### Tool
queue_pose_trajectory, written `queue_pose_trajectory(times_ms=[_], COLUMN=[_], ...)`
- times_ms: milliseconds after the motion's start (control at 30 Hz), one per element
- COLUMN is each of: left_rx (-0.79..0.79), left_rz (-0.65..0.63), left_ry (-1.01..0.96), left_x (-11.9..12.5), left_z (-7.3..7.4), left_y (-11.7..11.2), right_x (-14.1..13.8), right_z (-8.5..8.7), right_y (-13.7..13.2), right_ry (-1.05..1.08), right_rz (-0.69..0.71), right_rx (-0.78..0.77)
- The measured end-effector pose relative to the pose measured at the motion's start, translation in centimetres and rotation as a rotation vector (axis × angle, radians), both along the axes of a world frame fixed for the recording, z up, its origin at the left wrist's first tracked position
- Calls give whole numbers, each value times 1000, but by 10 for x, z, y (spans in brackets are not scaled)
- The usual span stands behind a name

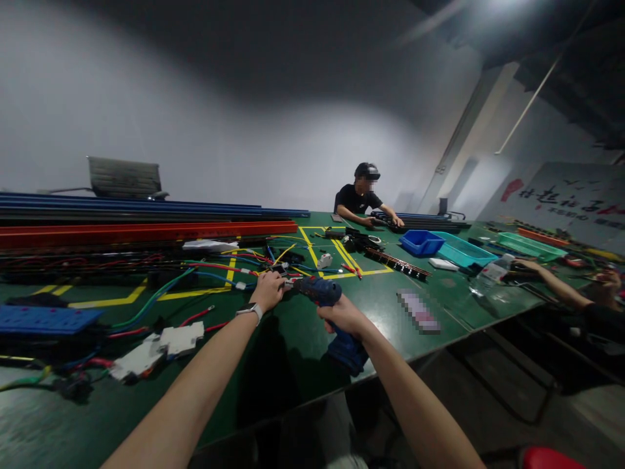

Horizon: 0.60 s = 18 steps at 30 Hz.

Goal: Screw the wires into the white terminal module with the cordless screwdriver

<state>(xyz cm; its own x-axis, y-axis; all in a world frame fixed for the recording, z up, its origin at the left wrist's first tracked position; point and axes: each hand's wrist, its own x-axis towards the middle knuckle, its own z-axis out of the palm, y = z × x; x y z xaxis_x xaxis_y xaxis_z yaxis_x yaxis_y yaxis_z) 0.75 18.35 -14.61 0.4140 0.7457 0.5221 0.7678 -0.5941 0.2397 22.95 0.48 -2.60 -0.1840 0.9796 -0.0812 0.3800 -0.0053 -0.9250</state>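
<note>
My right hand (344, 316) is wrapped around the grip of a blue cordless drill (319, 290), which points left across the green table. By the drill's tip, my left hand (268, 291), with a watch on its wrist, has its fingers closed in a pinch. What lies between those fingers is too small to make out. Red, blue and green cables (222, 266) run up to the left hand from the left. A small white block (324, 261) sits beyond the drill. Nearer on the left lie white breaker-like units (181, 339) with wires attached.
Long orange rails (146, 231) and blue rails (146, 210) line the far left side. A blue bin (422, 242) and teal tray (461, 249) stand right, near a clear bottle (489, 277). One person (361, 198) works opposite; another person's arm (556, 283) reaches in from the right.
</note>
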Motion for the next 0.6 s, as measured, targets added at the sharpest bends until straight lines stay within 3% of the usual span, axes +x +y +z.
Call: queue_pose_trajectory(times_ms=[600], left_rx=[-25], left_rz=[-14], left_ry=[-29], left_x=[0], left_z=[5], left_y=[-3], right_x=[-1], right_z=[2], right_y=[-1], right_ry=[0], right_rz=[4], right_rx=[-6])
